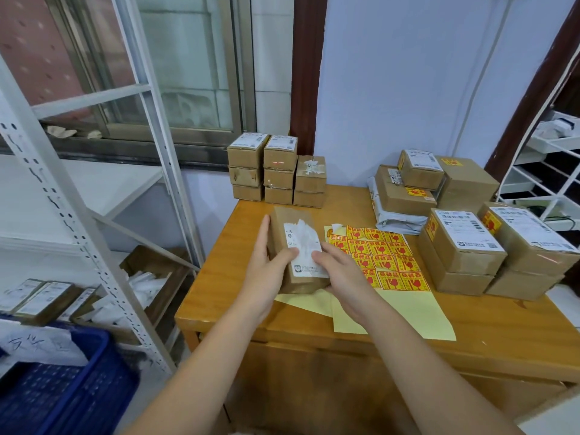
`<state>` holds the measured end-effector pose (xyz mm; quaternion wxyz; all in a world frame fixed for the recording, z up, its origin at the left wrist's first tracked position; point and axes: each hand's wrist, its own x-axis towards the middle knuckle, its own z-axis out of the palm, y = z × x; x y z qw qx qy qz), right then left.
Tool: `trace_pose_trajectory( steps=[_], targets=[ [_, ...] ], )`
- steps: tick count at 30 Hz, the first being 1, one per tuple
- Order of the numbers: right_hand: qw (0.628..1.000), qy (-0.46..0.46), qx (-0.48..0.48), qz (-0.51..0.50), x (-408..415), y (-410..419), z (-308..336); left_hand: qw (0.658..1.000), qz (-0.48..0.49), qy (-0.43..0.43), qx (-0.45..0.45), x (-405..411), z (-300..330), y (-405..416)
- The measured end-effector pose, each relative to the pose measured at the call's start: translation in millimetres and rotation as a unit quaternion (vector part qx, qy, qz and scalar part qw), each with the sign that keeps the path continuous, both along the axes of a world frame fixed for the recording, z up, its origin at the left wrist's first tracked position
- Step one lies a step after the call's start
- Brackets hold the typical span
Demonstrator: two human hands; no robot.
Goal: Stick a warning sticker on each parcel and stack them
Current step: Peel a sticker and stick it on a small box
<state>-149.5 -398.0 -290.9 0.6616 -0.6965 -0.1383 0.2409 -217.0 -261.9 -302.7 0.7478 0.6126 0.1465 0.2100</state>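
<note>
A brown cardboard parcel (pixel 293 243) with a torn white shipping label is held above the wooden table (pixel 408 328). My left hand (pixel 266 271) grips its left side, thumb on top. My right hand (pixel 342 274) holds its right lower corner, thumb on the label. To the right of the parcel lies a yellow sheet of red-and-yellow warning stickers (pixel 383 259). Stacks of small parcels (pixel 277 171) stand at the table's back left. Parcels with stickers on them (pixel 464 243) are stacked on the right.
A white metal shelf rack (pixel 62 199) stands to the left, with a blue plastic crate (pixel 62 381) below it. A grey mailer bag (pixel 395 215) lies under the boxes at the back right. A white wire rack (pixel 546 171) stands at the far right.
</note>
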Motion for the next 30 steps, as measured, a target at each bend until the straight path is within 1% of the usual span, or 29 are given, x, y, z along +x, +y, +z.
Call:
trace_pose_trajectory(
  steps=[3,5,7,11,14,16,19,26,30],
  targets=[
    [0.994,-0.106,-0.033,0.017,-3,-2,1,0.999,0.024,0.008,0.042,2,0,4],
    [0.990,-0.135,-0.031,0.036,-3,-1,2,0.997,0.033,0.007,0.071,4,4,5],
    [0.988,-0.141,-0.022,0.065,-4,0,3,0.996,0.032,0.010,0.085,6,8,5],
    [0.986,-0.137,-0.023,0.087,1,2,-1,0.997,0.009,0.025,0.078,7,16,4],
    [0.991,-0.109,-0.009,0.078,7,4,-6,0.995,-0.027,0.028,0.092,3,18,3],
    [0.995,-0.080,0.003,0.066,8,5,-9,0.990,-0.050,0.045,0.124,3,16,4],
    [0.996,-0.074,-0.013,0.054,7,6,-15,0.983,-0.073,0.044,0.161,4,4,8],
    [0.984,-0.149,-0.085,0.056,4,6,-23,0.977,-0.079,0.060,0.191,3,-13,12],
    [0.981,-0.165,-0.086,0.051,5,8,-23,0.976,-0.066,0.065,0.198,2,-21,14]
  ],
)
